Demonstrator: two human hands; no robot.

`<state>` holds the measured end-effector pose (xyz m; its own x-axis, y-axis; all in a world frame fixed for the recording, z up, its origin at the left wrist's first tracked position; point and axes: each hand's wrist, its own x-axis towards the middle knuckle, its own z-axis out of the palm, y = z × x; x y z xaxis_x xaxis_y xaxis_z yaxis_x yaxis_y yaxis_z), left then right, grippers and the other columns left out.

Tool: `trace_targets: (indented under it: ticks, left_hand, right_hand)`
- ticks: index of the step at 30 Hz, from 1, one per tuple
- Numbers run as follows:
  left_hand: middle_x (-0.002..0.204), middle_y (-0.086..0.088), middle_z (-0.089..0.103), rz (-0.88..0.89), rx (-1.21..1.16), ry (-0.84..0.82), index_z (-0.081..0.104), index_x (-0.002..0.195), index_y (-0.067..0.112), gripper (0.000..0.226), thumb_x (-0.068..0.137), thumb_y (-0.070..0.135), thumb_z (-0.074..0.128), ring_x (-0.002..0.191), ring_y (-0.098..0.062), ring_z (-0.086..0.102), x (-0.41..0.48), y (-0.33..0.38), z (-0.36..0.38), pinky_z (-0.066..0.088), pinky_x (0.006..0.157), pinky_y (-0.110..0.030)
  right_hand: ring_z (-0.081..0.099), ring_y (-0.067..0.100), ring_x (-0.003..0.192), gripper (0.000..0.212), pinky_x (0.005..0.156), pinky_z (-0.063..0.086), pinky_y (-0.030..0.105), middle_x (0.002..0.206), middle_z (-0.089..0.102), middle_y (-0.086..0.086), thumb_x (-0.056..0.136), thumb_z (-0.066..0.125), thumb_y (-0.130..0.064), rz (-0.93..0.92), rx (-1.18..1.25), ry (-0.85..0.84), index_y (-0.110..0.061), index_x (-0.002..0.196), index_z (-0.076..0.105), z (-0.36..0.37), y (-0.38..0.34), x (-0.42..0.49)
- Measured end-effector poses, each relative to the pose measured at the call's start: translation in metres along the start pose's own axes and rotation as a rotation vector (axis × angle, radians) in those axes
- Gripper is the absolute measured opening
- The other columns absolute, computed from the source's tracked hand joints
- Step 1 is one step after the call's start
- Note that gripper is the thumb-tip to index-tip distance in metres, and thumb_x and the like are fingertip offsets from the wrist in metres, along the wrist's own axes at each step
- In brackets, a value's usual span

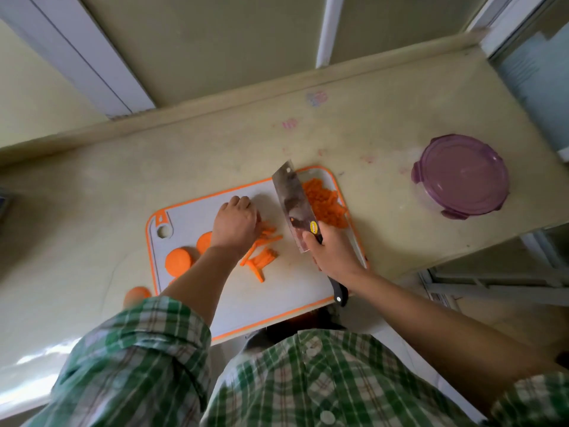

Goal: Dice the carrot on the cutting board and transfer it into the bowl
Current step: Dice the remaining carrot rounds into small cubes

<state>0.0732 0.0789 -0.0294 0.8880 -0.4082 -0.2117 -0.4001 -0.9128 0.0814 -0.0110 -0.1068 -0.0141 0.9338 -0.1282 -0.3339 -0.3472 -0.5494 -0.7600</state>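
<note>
**Cutting Station: Current State**

The left hand [235,223], fingers curled, holds thin orange carrot strips [261,254] on the white orange-rimmed plastic cutting board [277,291]. The right hand [331,248] grips the steel cleaver [292,204], positioned between the strips and the diced carrot pile [324,204]. A round purple-lidded bowl [460,175] stands well apart on the beige desk [385,124].

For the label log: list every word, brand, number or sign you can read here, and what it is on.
No text here can be read.
On the cleaver blade, a yellow sticker: too small to read.
On the counter, pink and purple marks: blurred, not legible.
</note>
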Motion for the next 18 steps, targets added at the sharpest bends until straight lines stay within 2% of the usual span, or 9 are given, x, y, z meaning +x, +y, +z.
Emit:
trace_targets:
  ticks: [3, 6, 8, 10, 12, 14, 16, 18]
  left_hand:
    - [0.086, -0.019, 0.061, 0.030, -0.048, -0.018, 0.067, 0.082, 0.003, 0.013, 0.077, 0.015, 0.067, 0.089, -0.038, 0.057, -0.005, 0.000, 0.004, 0.047, 0.076, -0.044]
    - [0.087, -0.018, 0.061, 0.022, -0.112, 0.019, 0.066, 0.085, 0.004, 0.017, 0.072, 0.014, 0.071, 0.088, -0.038, 0.057, -0.009, 0.000, 0.006, 0.049, 0.075, -0.044]
    - [0.089, -0.015, 0.061, 0.044, -0.149, 0.046, 0.066, 0.090, 0.006, 0.021, 0.072, 0.017, 0.072, 0.090, -0.037, 0.057, -0.012, -0.001, 0.007, 0.049, 0.075, -0.043]
    - [0.094, -0.013, 0.061, 0.102, -0.147, 0.053, 0.066, 0.096, 0.008, 0.026, 0.076, 0.026, 0.065, 0.094, -0.035, 0.056, -0.016, -0.004, 0.009, 0.049, 0.077, -0.042]
    - [0.098, -0.011, 0.060, 0.149, -0.123, 0.024, 0.066, 0.101, 0.011, 0.042, 0.077, 0.043, 0.052, 0.094, -0.032, 0.055, -0.023, -0.006, 0.011, 0.048, 0.077, -0.041]
    - [0.101, -0.010, 0.059, 0.156, -0.127, 0.005, 0.065, 0.104, 0.011, 0.056, 0.075, 0.053, 0.043, 0.095, -0.032, 0.053, -0.029, -0.008, 0.013, 0.048, 0.077, -0.041]
    - [0.105, -0.010, 0.059, 0.158, -0.138, 0.010, 0.063, 0.108, 0.010, 0.060, 0.075, 0.055, 0.041, 0.096, -0.031, 0.053, -0.034, -0.008, 0.014, 0.046, 0.079, -0.041]
    - [0.104, -0.010, 0.059, 0.172, -0.135, 0.038, 0.063, 0.107, 0.010, 0.056, 0.074, 0.051, 0.042, 0.095, -0.032, 0.053, -0.038, -0.007, 0.012, 0.045, 0.077, -0.040]
  right_hand:
    - [0.051, 0.027, 0.054, 0.025, 0.055, 0.044, 0.047, 0.057, 0.050, 0.010, 0.090, 0.047, -0.031, -0.042, -0.089, 0.015, -0.019, 0.069, 0.042, 0.009, 0.004, -0.005]
    - [0.050, 0.028, 0.057, 0.031, 0.055, 0.039, 0.039, 0.058, 0.046, 0.007, 0.094, 0.050, -0.024, -0.049, -0.141, 0.029, -0.023, 0.067, 0.034, 0.008, 0.008, -0.010]
    - [0.052, 0.031, 0.062, 0.031, 0.059, 0.038, 0.039, 0.061, 0.046, 0.009, 0.094, 0.052, -0.022, -0.045, -0.182, 0.007, -0.020, 0.068, 0.035, 0.009, 0.011, -0.009]
    - [0.056, 0.036, 0.070, 0.026, 0.060, 0.036, 0.039, 0.066, 0.051, 0.016, 0.094, 0.052, -0.021, -0.039, -0.244, -0.006, -0.016, 0.072, 0.039, 0.011, 0.011, -0.009]
    - [0.058, 0.039, 0.074, 0.022, 0.059, 0.032, 0.038, 0.072, 0.058, 0.020, 0.094, 0.052, -0.021, -0.018, -0.282, 0.018, -0.015, 0.075, 0.043, 0.010, 0.016, -0.007]
    - [0.058, 0.040, 0.077, 0.019, 0.060, 0.035, 0.039, 0.079, 0.061, 0.024, 0.095, 0.051, -0.021, 0.027, -0.282, 0.073, -0.010, 0.080, 0.049, 0.003, 0.019, -0.006]
    - [0.058, 0.039, 0.076, 0.017, 0.062, 0.039, 0.039, 0.081, 0.061, 0.022, 0.094, 0.051, -0.021, 0.018, -0.266, 0.106, -0.008, 0.083, 0.052, -0.003, 0.022, -0.004]
    - [0.053, 0.034, 0.066, 0.021, 0.058, 0.034, 0.037, 0.069, 0.056, 0.015, 0.094, 0.052, -0.020, -0.018, -0.276, 0.062, -0.010, 0.076, 0.047, -0.004, 0.018, -0.005]
